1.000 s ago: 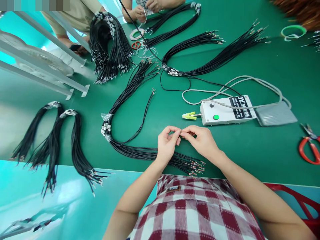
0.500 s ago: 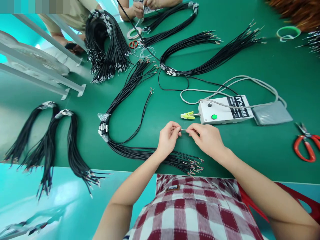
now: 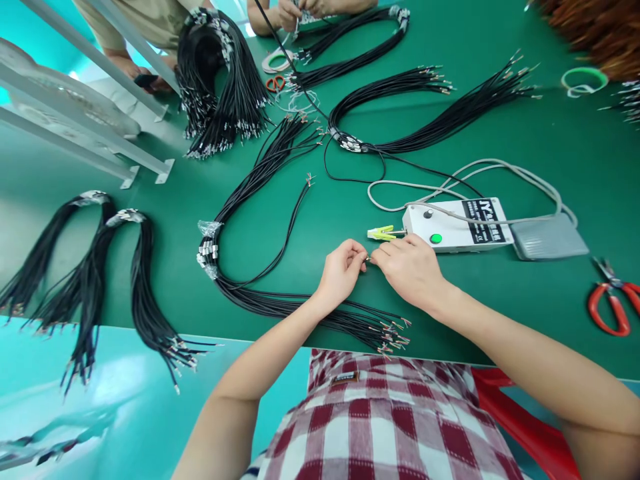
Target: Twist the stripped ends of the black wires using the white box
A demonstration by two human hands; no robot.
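The left hand point(image 3: 343, 272) and right hand point(image 3: 410, 270) meet over the green table point(image 3: 280, 220), fingers pinched nearly closed on a small wire end point(image 3: 369, 259) between them. Black cables point(image 3: 270, 303) curve below the left hand; the white box point(image 3: 457, 225) sits just beyond the right.
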